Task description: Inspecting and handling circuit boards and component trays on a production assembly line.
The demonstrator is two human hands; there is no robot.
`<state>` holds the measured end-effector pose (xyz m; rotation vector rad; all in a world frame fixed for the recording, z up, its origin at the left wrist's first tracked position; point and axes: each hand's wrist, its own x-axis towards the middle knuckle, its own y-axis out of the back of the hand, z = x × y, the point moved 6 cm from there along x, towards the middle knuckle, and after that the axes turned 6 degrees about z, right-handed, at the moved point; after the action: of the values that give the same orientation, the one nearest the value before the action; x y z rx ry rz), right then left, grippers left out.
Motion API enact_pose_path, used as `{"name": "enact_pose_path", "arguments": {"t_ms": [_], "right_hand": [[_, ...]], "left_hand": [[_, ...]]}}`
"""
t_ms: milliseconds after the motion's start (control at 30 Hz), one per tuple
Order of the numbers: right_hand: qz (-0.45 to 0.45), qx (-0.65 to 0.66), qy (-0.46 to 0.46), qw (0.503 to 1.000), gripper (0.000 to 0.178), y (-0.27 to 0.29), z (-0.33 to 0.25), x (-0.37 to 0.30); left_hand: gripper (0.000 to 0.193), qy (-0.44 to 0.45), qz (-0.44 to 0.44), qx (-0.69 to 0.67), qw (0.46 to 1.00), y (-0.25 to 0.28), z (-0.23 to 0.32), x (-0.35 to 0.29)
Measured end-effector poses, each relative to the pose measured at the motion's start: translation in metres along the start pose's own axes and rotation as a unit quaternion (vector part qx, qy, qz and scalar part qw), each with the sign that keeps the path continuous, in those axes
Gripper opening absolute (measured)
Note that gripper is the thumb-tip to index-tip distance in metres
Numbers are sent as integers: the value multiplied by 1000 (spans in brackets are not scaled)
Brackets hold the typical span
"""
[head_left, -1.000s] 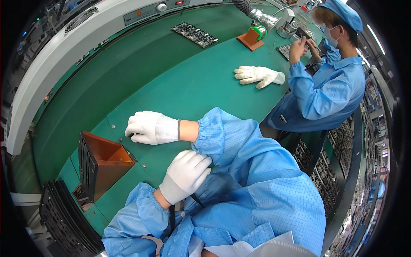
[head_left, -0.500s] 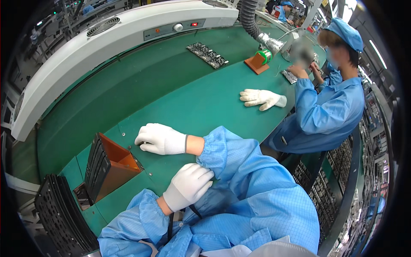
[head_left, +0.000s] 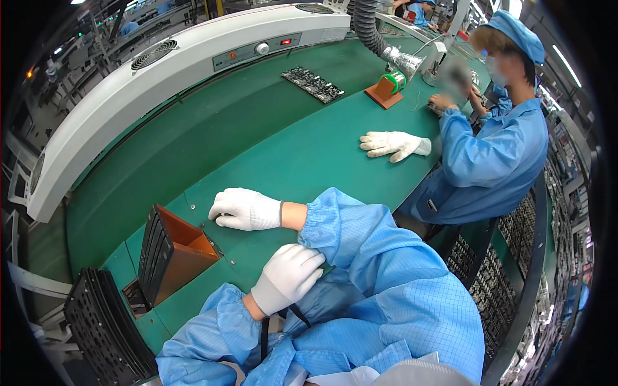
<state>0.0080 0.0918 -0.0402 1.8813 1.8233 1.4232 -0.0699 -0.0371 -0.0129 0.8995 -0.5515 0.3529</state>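
Our left hand [head_left: 286, 276] rests at the right sleeve [head_left: 380, 257], our right hand [head_left: 241, 209] curls over the table [head_left: 302, 177]; we cannot tell whether either pinches anything. The brown holder [head_left: 181, 273] stands near, the circuit board [head_left: 313, 84] farther off, neither visibly being worked on.

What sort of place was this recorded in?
Probably an electronics assembly line: a populated circuit board, a green spool and a co-worker in blue smock and cap suggest it.

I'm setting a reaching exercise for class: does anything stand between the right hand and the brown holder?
Nothing visible does: between the right hand and brown holder, only green table and a small stud show.
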Motion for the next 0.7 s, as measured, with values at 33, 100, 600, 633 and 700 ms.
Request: {"name": "enact_pose_path", "arguments": {"t_ms": [33,100,600,633,700], "right_hand": [[-6,0,-7,1000,17,0,1,0],[-11,0,-16,1000,18,-1,2,1],[-22,21,-21,999,19,0,1,1],[-21,18,-24,999,19,1,1,1],[-22,16,-29,999,19,1,1,1]], "left_hand": [[28,-1,0,-2,1000,0,0,0],[28,-1,-2,-5,1000,0,0,0],[27,8,-1,-3,1000,-2,-2,-3],[27,10,1,-4,1000,-2,-2,-3],[27,13,2,-6,1000,0,-4,-3]]}}
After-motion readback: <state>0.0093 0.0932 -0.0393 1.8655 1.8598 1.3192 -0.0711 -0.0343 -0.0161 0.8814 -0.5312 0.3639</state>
